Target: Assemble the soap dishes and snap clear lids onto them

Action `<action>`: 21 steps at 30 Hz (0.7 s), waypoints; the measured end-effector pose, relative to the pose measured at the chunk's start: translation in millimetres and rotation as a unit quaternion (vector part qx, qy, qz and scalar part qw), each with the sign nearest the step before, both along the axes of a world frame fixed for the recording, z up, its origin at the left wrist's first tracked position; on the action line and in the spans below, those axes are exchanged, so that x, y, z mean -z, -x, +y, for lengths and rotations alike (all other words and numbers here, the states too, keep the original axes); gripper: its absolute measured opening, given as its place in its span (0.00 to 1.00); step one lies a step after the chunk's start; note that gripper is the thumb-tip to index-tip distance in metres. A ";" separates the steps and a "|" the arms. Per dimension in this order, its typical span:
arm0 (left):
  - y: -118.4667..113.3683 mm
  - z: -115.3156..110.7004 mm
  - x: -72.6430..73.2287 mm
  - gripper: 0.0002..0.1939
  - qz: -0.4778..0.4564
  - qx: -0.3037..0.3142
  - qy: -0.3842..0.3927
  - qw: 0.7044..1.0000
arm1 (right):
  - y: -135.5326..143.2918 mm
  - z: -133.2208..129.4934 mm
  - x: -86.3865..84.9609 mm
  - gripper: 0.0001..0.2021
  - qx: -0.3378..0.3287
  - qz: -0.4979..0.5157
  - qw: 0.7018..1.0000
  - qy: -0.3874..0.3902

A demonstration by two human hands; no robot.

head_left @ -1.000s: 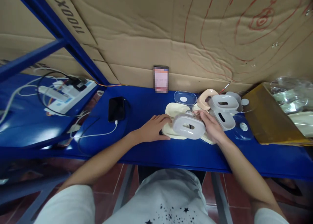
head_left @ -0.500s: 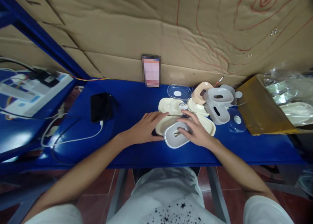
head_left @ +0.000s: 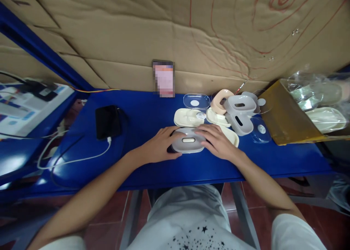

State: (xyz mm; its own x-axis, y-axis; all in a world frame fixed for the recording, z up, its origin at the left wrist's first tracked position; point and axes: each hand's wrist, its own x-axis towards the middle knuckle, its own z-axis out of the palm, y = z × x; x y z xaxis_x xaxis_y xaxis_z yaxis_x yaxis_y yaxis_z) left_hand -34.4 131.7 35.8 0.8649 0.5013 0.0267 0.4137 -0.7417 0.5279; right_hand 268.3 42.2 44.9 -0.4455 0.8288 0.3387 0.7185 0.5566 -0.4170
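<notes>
A grey oval plastic dish with a slot in its middle [head_left: 188,147] lies level on the blue table before me, over a cream part that shows through the slot. My left hand [head_left: 160,145] is curled round the dish's left end, thumb at the near side. At the other end, the fingers of my right hand [head_left: 217,142] close over the rim. A cream oval dish [head_left: 232,136] shows partly beyond the right hand. Just behind are a cream lid-like piece [head_left: 184,117] and a second cream piece [head_left: 217,117], with a round label sticker between them.
Two grey slotted dishes [head_left: 242,128] and a peach one [head_left: 218,101] are stacked at the right. Clear lids [head_left: 196,101] lie near them. A cardboard box [head_left: 284,120] holds bagged parts. Leftward lies a black device [head_left: 108,122] with a white cable; a phone [head_left: 164,78] leans behind.
The grey dish, tilted and nearer me before, now lies level over the cream part between both hands. The right hand's fingers have moved from its slot to its right rim.
</notes>
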 end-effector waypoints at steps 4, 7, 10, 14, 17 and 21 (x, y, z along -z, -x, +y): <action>0.7 -2.7 -6.8 0.35 0.005 0.027 -0.039 0.999 | -16.4 10.2 0.5 0.23 0.076 -0.028 0.996 -0.026; -3.5 -8.3 -4.9 0.33 -0.005 0.033 -0.058 0.998 | -31.2 26.8 3.4 0.31 0.136 -0.084 0.987 -0.001; -5.7 -9.6 -0.2 0.34 -0.037 0.017 -0.038 0.998 | -46.4 42.4 7.7 0.36 0.148 -0.088 0.985 0.027; -4.9 -1.3 7.0 0.47 -0.115 -0.031 0.020 0.993 | -46.7 39.2 7.8 0.32 0.140 0.012 0.990 0.009; -3.8 7.8 15.0 0.58 -0.174 -0.053 0.054 0.982 | -27.5 22.3 5.9 0.33 0.088 0.013 0.996 0.008; -2.8 14.4 23.1 0.67 -0.201 -0.049 0.088 0.974 | 3.2 5.1 7.7 0.29 0.039 -0.075 0.996 -0.017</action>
